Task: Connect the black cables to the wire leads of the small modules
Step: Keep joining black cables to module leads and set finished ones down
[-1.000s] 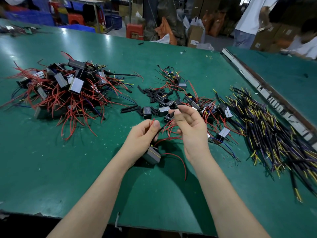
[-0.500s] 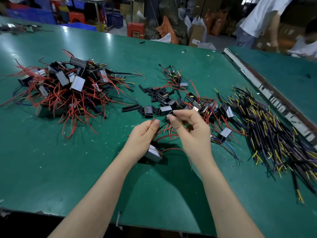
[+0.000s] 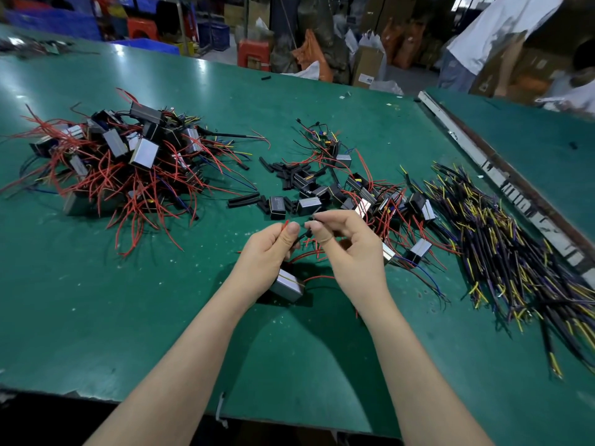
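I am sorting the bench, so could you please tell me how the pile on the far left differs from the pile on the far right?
The left pile holds boxy silver-and-black modules tangled in red leads; the right pile holds only loose black cables with yellow tips. The left pile is heaped high, the right pile spread flatter. Both lie untouched on the green table.

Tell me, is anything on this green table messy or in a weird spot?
Mostly sorted heaps, but a few bits have strayed. One black cable lies apart from the big cable pile, near the table's front edge. A tiny black piece sits alone at the far side. The left-hand module heap is a tangle of red wires. Nothing looks broken.
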Motion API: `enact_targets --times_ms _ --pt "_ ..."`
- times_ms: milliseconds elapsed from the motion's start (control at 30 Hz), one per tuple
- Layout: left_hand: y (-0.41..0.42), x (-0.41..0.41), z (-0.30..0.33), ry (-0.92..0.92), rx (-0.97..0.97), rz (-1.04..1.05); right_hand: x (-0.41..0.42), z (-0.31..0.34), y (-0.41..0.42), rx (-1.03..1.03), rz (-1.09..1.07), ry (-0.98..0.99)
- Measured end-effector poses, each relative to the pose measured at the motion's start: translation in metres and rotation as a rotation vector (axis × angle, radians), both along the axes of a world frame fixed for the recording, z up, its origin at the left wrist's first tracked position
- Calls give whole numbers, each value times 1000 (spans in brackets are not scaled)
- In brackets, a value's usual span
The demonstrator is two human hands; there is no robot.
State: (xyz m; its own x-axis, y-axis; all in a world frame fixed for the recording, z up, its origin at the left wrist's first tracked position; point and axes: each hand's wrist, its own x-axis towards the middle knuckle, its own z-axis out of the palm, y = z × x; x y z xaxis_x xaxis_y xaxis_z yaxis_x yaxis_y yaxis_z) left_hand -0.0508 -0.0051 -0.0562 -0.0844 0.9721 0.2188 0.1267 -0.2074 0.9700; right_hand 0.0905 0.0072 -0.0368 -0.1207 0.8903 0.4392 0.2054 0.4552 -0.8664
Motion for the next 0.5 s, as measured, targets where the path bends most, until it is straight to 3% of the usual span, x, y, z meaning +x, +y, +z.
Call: enact_targets --times_ms 200,267,400,500 --pt "0 0 -2 1 -19 -4 1 5 2 -67 -2 346" --pt "0 0 -3 9 -17 -6 0 4 2 -57 -1 307" --pt "2 -1 -3 27 -3 -7 -2 -1 0 17 -15 43" --pt "2 -1 -4 38 1 7 -1 -1 -1 22 -21 11"
